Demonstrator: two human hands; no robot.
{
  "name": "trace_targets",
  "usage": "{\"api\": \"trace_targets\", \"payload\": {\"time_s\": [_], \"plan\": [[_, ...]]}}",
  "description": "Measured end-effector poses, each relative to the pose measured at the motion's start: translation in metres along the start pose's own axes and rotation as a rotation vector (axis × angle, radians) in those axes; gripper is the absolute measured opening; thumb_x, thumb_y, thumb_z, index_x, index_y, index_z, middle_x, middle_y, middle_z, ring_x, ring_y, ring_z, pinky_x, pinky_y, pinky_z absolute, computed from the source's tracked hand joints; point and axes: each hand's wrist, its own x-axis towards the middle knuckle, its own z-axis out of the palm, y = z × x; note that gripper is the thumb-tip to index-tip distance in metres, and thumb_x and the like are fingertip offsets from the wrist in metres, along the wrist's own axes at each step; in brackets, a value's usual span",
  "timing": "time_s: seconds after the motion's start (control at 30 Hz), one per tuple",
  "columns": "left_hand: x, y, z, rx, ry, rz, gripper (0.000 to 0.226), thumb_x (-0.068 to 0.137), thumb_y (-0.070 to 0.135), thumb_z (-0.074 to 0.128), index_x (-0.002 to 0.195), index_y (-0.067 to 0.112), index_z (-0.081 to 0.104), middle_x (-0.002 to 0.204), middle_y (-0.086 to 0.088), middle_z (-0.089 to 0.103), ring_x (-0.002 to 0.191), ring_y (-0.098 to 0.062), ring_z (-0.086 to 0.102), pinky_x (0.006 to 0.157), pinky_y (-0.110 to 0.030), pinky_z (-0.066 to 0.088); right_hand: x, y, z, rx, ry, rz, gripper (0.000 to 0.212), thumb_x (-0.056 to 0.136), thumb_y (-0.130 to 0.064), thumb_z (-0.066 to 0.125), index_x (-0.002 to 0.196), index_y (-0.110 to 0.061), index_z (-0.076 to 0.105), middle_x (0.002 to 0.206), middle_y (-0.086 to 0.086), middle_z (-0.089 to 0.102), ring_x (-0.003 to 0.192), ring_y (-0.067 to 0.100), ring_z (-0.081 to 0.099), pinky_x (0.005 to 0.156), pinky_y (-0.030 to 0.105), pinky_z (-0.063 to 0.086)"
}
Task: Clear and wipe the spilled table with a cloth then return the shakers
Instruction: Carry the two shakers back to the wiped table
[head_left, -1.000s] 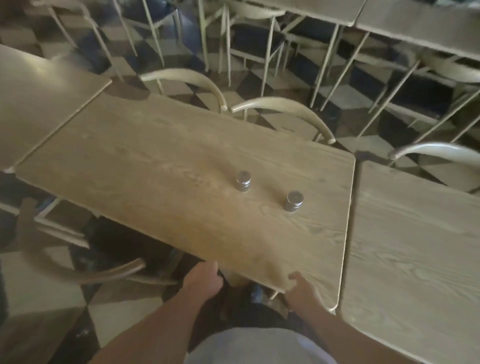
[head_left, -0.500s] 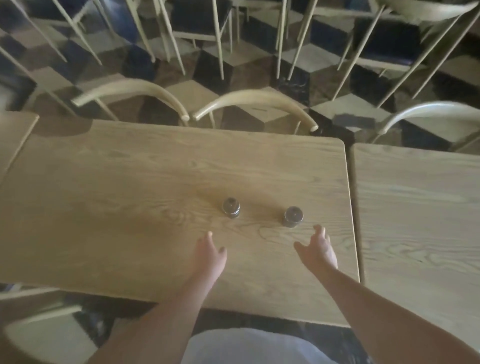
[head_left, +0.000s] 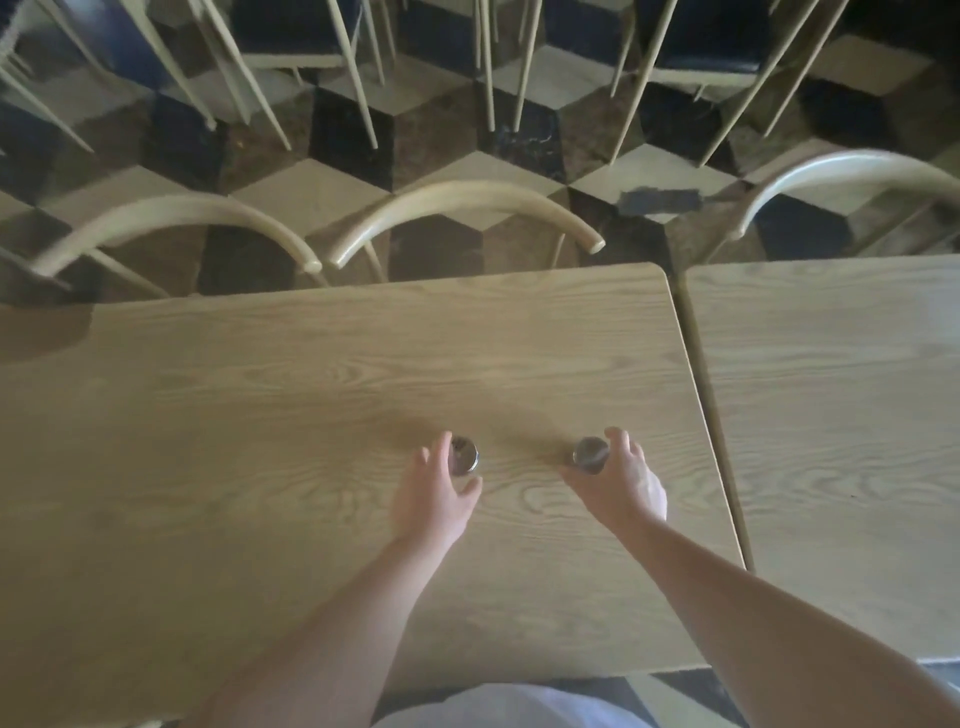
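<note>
Two small glass shakers with metal caps stand upright on the light wooden table (head_left: 260, 415). My left hand (head_left: 434, 493) curves around the left shaker (head_left: 465, 454): its forefinger lies against the shaker's left side and its thumb sits just below, a little apart. The fingers of my right hand (head_left: 621, 483) are on the right side of the right shaker (head_left: 589, 453), and its thumb is against the base. No cloth is in view and no spill shows on the wood.
A second wooden table (head_left: 831, 415) stands to the right across a narrow gap. Three pale curved chair backs (head_left: 467, 202) line the far edge of both tables. Behind them are more chair legs and a chequered floor.
The view has shifted closer over the table. Both hands have moved forward from the near part of the table to the two shakers and curled around them. The shakers stand where they were.
</note>
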Motion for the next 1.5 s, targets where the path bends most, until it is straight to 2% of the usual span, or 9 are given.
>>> {"api": "trace_targets", "payload": {"time_s": [0.17, 0.5, 0.67, 0.9, 1.0, 1.1, 1.23, 1.37, 1.5], "plan": [[0.008, 0.007, 0.001, -0.002, -0.009, 0.035, 0.053, 0.083, 0.046, 0.066, 0.129, 0.033, 0.043, 0.102, 0.002, 0.053, 0.096, -0.027, 0.061, 0.07, -0.037, 0.051, 0.0, 0.003, 0.005, 0.004, 0.007, 0.036, 0.048, 0.07, -0.058, 0.067, 0.107, -0.032, 0.054, 0.109, -0.006, 0.062, 0.097, 0.024, 0.065, 0.08, 0.036, 0.052], [-0.007, 0.005, 0.009, 0.087, -0.169, 0.309, 0.035, 0.081, 0.03, 0.068, 0.113, 0.025, 0.056, 0.103, 0.001, 0.064, 0.094, -0.025, 0.062, 0.07, -0.033, 0.043, -0.07, 0.042, 0.035, 0.098, 0.01, 0.14, 0.042, 0.068, -0.046, 0.067, 0.106, -0.035, 0.053, 0.104, -0.009, 0.058, 0.093, 0.023, 0.065, 0.073, 0.032, 0.051], [-0.039, -0.002, 0.019, 0.235, -0.199, 0.392, 0.043, 0.079, 0.044, 0.065, 0.119, 0.035, 0.052, 0.109, 0.008, 0.064, 0.101, -0.021, 0.063, 0.072, -0.032, 0.046, -0.132, 0.078, 0.063, 0.113, 0.008, 0.226, 0.041, 0.067, -0.047, 0.061, 0.103, -0.033, 0.048, 0.101, -0.008, 0.058, 0.093, 0.028, 0.065, 0.071, 0.033, 0.049], [-0.091, 0.017, 0.049, 0.288, -0.341, 0.554, 0.046, 0.088, 0.024, 0.06, 0.133, 0.026, 0.051, 0.129, 0.007, 0.055, 0.119, -0.016, 0.054, 0.078, -0.022, 0.031, -0.186, 0.123, 0.076, 0.242, 0.071, 0.401, 0.037, 0.067, -0.055, 0.058, 0.094, -0.031, 0.049, 0.088, -0.008, 0.057, 0.088, 0.023, 0.063, 0.073, 0.034, 0.053], [-0.113, 0.014, 0.064, 0.294, -0.407, 0.566, 0.051, 0.084, 0.018, 0.062, 0.134, 0.023, 0.052, 0.122, 0.0, 0.059, 0.116, -0.022, 0.056, 0.086, -0.026, 0.037, -0.215, 0.145, 0.083, 0.291, 0.083, 0.472, 0.039, 0.065, -0.055, 0.054, 0.096, -0.032, 0.052, 0.093, -0.009, 0.06, 0.09, 0.021, 0.063, 0.076, 0.034, 0.053], [-0.138, 0.016, 0.084, 0.284, -0.45, 0.61, 0.053, 0.078, 0.017, 0.065, 0.13, 0.023, 0.055, 0.11, -0.006, 0.063, 0.107, -0.029, 0.06, 0.08, -0.029, 0.04, -0.248, 0.17, 0.093, 0.351, 0.121, 0.538, 0.044, 0.067, -0.054, 0.061, 0.105, -0.034, 0.054, 0.104, -0.008, 0.063, 0.096, 0.02, 0.064, 0.077, 0.032, 0.053], [-0.183, 0.026, 0.1, 0.335, -0.458, 0.673, 0.051, 0.083, 0.017, 0.067, 0.132, 0.019, 0.054, 0.116, -0.009, 0.062, 0.111, -0.029, 0.058, 0.082, -0.029, 0.037, -0.299, 0.204, 0.11, 0.475, 0.192, 0.621, 0.052, 0.073, -0.052, 0.067, 0.118, -0.031, 0.052, 0.111, -0.006, 0.064, 0.098, 0.018, 0.064, 0.076, 0.029, 0.053], [-0.235, 0.033, 0.113, 0.483, -0.513, 0.788, 0.041, 0.088, 0.023, 0.062, 0.127, 0.024, 0.049, 0.122, 0.0, 0.052, 0.111, -0.025, 0.057, 0.083, -0.031, 0.041, -0.349, 0.231, 0.133, 0.623, 0.277, 0.775, 0.043, 0.074, -0.053, 0.064, 0.11, -0.035, 0.051, 0.105, -0.007, 0.062, 0.088, 0.015, 0.061, 0.075, 0.03, 0.054], [-0.275, 0.048, 0.138, 0.636, -0.549, 0.996, 0.042, 0.086, 0.032, 0.06, 0.125, 0.031, 0.046, 0.119, 0.0, 0.056, 0.109, -0.028, 0.061, 0.087, -0.035, 0.05, -0.394, 0.243, 0.15, 0.812, 0.376, 0.937, 0.032, 0.082, -0.048, 0.066, 0.106, -0.031, 0.052, 0.103, -0.009, 0.059, 0.082, 0.012, 0.057, 0.056, 0.018, 0.039]]}}
